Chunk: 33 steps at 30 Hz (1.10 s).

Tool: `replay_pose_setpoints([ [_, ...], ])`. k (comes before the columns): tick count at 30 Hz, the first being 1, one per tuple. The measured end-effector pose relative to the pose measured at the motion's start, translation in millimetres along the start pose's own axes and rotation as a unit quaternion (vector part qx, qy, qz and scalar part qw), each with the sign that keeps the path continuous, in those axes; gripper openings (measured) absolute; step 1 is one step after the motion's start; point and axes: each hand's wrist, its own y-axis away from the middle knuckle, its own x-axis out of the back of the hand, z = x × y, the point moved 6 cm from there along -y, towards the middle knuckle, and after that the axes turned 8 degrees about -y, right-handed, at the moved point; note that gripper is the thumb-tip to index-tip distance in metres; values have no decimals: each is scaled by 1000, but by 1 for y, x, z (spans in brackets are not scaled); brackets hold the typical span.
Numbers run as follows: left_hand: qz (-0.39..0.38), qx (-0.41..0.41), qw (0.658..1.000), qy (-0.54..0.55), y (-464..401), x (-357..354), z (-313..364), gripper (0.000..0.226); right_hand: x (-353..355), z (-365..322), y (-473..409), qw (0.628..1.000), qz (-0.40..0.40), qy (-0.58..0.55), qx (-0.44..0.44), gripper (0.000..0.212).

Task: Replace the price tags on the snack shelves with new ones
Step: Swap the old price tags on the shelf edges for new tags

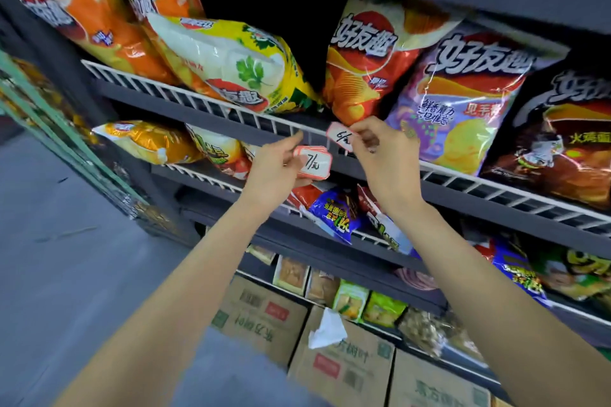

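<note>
My left hand [276, 168] holds a small stack of red-bordered white price tags [314, 164]; the top one reads 7. My right hand [383, 155] pinches a single red-bordered tag [340, 136] marked 6 against the white wire rail [198, 99] of the dark snack shelf, just below an orange chip bag [360, 59]. Both hands are close together in front of the shelf edge.
Chip bags fill the upper shelf: a yellow one [231, 59], a purple one [463, 99], a dark one [562, 139]. Lower shelves hold smaller snack packs. Cardboard boxes [330, 353] stand on the grey floor below, with a white paper scrap on one.
</note>
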Motion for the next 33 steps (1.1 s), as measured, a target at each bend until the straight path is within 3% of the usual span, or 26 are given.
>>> replay_pose_setpoints([
  [6,19,4,1000,12,-2,1,0,45,-3,-9,-10,998,-7,58,32,18],
  [20,4,-2,1000,-6,-3,15,-11,38,-14,-13,-9,993,12,70,95,16],
  [24,-6,-28,995,-93,-3,21,-14,38,-16,-15,-8,988,30,94,116,11],
  [28,10,-84,966,-244,-5,25,-6,37,-23,-17,-7,983,19,119,137,11],
  [33,6,-114,946,-303,-2,26,-2,37,-27,-18,1,980,31,147,133,12],
])
